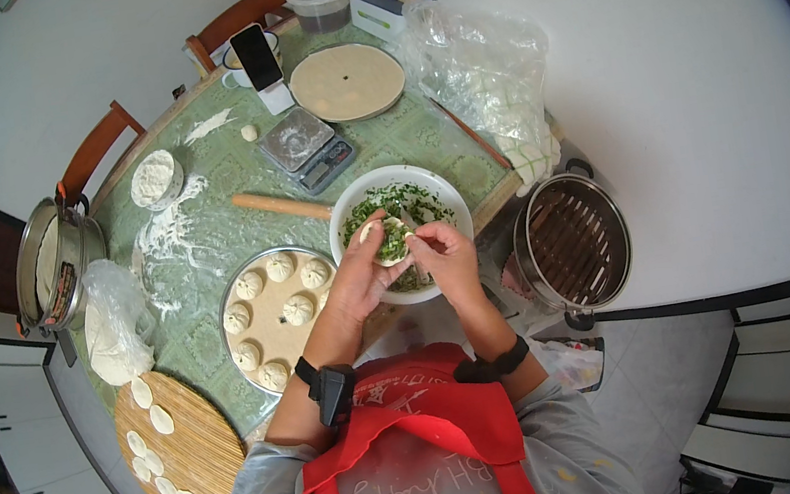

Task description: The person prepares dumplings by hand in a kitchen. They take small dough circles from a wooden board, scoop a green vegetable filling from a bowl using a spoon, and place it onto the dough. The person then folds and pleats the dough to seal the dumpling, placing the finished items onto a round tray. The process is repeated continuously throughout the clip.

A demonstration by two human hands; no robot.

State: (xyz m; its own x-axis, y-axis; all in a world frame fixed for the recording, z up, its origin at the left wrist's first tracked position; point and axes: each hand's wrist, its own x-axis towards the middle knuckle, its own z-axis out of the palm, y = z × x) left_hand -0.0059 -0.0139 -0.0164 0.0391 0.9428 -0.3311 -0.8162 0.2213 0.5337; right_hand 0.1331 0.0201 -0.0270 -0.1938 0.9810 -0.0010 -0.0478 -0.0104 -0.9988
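In my left hand (356,275) lies a round dough wrapper (392,240) heaped with chopped green filling. The fingers of my right hand (447,251) pinch the wrapper's right edge. Both hands are over a white bowl (465,218), where more chopped green filling (426,201) coats the inside; a utensil in it is partly hidden. To the left, pleated buns (297,309) sit spaced out on a round lined tray (272,340), partly covered by my left forearm. Flat dough wrappers (161,419) lie on a round slatted board (193,457) at the lower left.
A rolling pin (281,206), digital scale (310,151), flour bowl (156,180) and phone on a stand (256,58) are on the table. Behind stands another lined tray (347,81). Steamer pots flank the table, left (55,257) and right (574,252). Bagged dough (112,332) rests at the left edge.
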